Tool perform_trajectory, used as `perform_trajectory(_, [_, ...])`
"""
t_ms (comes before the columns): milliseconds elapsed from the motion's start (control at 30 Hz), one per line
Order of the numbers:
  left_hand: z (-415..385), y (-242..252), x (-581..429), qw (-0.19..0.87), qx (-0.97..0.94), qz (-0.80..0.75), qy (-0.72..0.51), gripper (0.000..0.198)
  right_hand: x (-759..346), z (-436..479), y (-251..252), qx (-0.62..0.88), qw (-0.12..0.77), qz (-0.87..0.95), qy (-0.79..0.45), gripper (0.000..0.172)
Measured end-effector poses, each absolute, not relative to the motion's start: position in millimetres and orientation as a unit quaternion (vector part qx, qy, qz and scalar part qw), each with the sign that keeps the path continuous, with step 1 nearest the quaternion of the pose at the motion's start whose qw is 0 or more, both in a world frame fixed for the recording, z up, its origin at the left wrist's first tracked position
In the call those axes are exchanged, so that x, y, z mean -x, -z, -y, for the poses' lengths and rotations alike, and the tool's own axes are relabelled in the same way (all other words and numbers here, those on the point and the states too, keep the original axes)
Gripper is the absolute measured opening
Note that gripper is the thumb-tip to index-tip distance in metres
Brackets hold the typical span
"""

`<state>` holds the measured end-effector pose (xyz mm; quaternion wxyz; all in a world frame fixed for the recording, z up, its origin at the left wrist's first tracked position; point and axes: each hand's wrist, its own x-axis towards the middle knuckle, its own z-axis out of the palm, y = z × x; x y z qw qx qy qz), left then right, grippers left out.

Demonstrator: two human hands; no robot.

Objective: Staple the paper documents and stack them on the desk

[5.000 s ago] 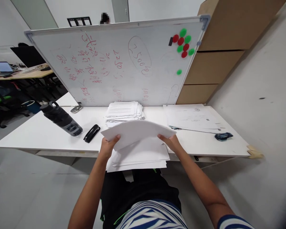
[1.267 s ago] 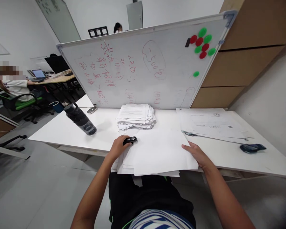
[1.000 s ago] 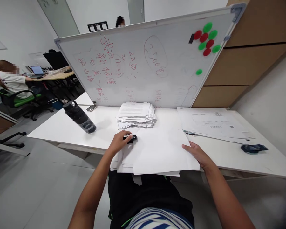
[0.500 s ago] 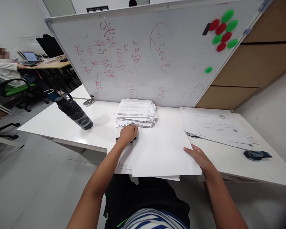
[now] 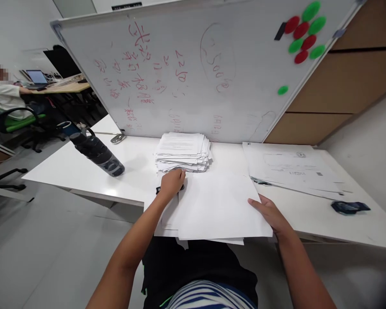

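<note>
A loose pile of blank white sheets [image 5: 217, 204] lies at the near edge of the white table [image 5: 67, 169]. My left hand [image 5: 171, 183] is closed over a black stapler [image 5: 158, 189] at the pile's top left corner; only the stapler's ends show under the fingers. My right hand [image 5: 270, 212] lies flat with fingers stretched out on the right edge of the sheets, holding nothing. Just behind my left hand stands a thick stack of printed papers [image 5: 183, 151].
A whiteboard [image 5: 193, 64] with red writing and red and green magnets leans at the table's back. A dark bottle [image 5: 96, 151] stands at left, spread printed sheets [image 5: 292, 167] and a small dark object [image 5: 350, 207] at right. Another person sits at a far desk, left.
Five seconds ago both hands held a curved sheaf of sheets; it now lies flat. My left hand took the stapler from the table and pressed down on the pile's corner.
</note>
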<state>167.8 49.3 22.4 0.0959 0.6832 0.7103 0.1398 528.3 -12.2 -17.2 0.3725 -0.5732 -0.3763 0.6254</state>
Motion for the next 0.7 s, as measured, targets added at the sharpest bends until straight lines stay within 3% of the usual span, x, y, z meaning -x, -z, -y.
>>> perform_trajectory(200, [0,-23,-162,-0.014,-0.680,-0.666,-0.305,0.035,-525,13,12,0.554,0.381,0.382,-0.634,0.050])
perform_trajectory(433, [15,5,-132,0.024,-0.713,-0.674,-0.191,0.039,-520,13,11,0.560,0.374,0.407,-0.617,0.040])
perform_trajectory(700, [14,12,-132,-0.008,-0.693,-0.690,-0.210,0.039,-556,43,-23,0.621,0.390,0.407,-0.544,0.030])
